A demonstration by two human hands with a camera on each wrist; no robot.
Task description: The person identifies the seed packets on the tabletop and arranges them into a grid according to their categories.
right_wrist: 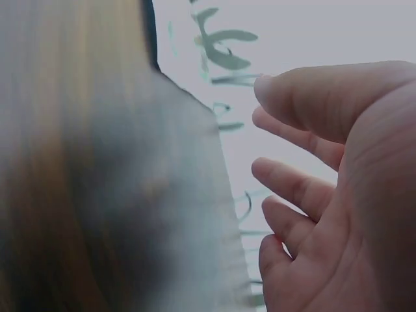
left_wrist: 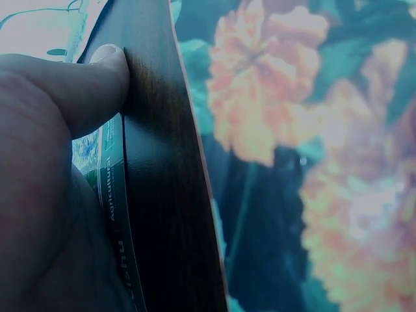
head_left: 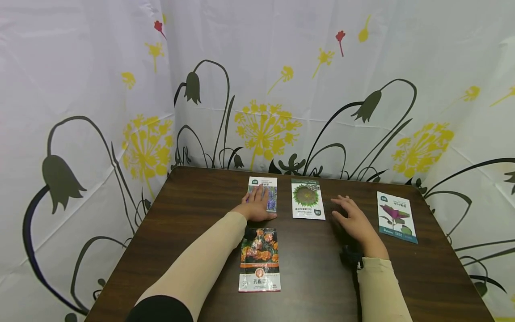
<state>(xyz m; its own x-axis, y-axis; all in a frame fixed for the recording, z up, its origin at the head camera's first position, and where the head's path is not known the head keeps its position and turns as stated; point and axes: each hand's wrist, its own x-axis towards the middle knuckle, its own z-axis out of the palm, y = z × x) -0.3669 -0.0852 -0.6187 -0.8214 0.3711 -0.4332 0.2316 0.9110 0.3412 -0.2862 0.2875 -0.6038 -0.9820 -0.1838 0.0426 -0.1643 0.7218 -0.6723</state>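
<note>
My left hand [head_left: 256, 207] rests with fingers spread over a seed packet with purple flowers [head_left: 272, 197] near the table's far edge. In the left wrist view, the thumb [left_wrist: 97, 88] lies at that packet's edge. Just below this hand lies a seed packet with orange flowers [head_left: 259, 259], which looms large in the left wrist view. My right hand [head_left: 357, 226] is held over the table, fingers loosely bent and holding nothing. A packet with a round green-fringed picture [head_left: 307, 199] lies between the hands. Right of the right hand is a packet with a magenta flower [head_left: 397, 217].
The dark brown wooden table [head_left: 314, 268] carries all the packets. White curtains [head_left: 257, 67] printed with yellow and grey flowers hang behind it and at both sides. Each wrist bears a small dark camera.
</note>
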